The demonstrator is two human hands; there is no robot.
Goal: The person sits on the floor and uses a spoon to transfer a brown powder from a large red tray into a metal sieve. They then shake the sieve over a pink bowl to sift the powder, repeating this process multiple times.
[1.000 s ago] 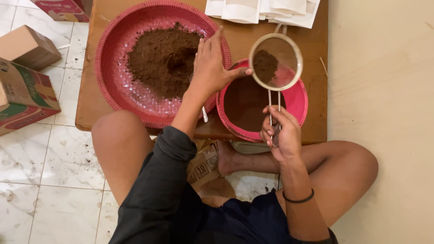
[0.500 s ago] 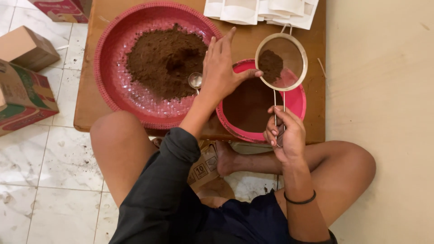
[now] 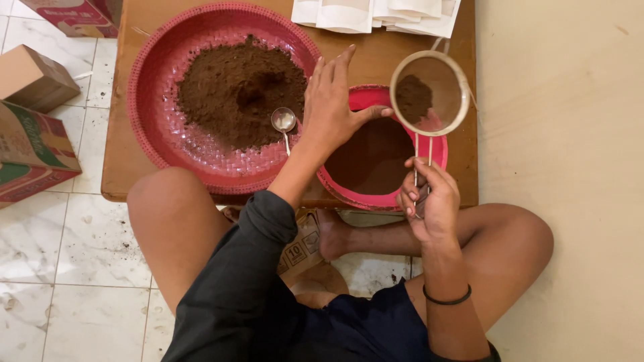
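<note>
Right hand (image 3: 429, 198) clamped on the sieve (image 3: 429, 94) handle above the small pink bowl (image 3: 439, 151) at the table's near edge, left hand (image 3: 332, 110) spread flat beside it, holding nothing.

A stack of white paper pouches (image 3: 376, 12) lies at the far edge of the low wooden table (image 3: 469, 167), partly cut off by the frame. A red printed carton (image 3: 70, 13) sits on the tiled floor at the table's far-left corner. A plain brown cardboard box (image 3: 33, 77) stands left of the table. Beside it, nearer, lies a green, red and tan printed carton (image 3: 30, 154). A brown printed cardboard piece (image 3: 302, 245) lies under the table's near edge.
</note>
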